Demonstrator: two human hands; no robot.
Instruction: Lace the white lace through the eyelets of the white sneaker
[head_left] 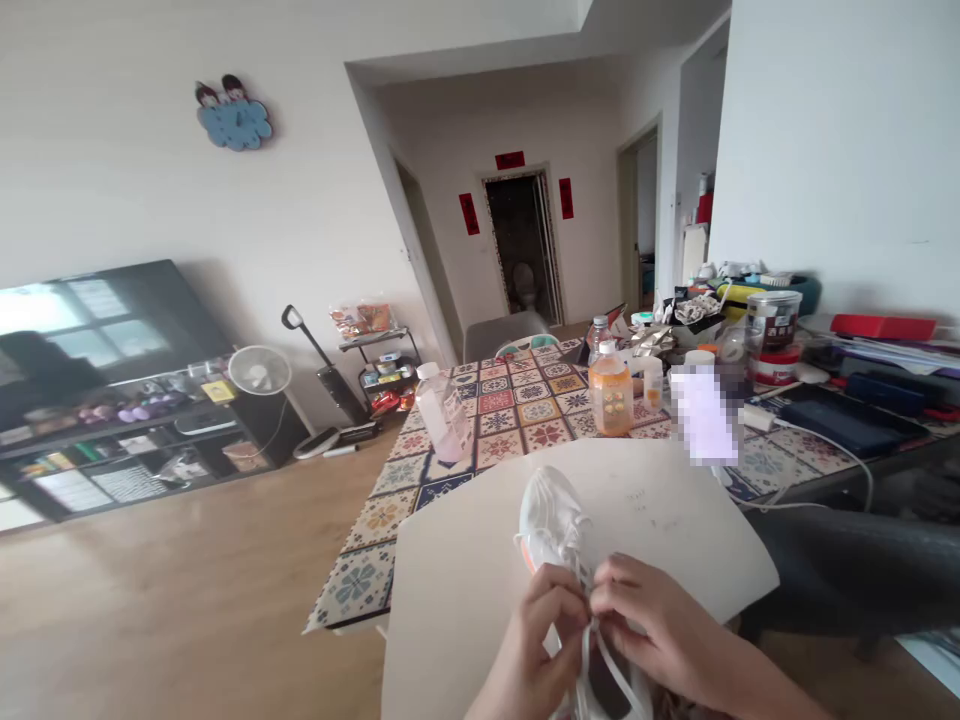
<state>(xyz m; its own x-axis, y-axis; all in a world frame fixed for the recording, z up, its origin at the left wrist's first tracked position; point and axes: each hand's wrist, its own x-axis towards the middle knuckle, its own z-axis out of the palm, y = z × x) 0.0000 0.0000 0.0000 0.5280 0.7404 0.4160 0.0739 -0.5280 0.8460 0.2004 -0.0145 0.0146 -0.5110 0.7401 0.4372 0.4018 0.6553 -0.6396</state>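
Note:
A white mesh sneaker with an orange patch stands near the middle of the view, its toe pointing away from me. My left hand and my right hand meet over its throat, and the fingers of both pinch the white shoelace. Loose lengths of lace hang down towards me. The hands hide the eyelets and part of the tongue. Under the sneaker lies a large cream-white board with faint writing on it.
The board rests on a table with a patterned tile-print cloth, which holds a clear bottle, an orange drink bottle, jars and papers. A dark trouser leg sits to the right. Wooden floor lies to the left.

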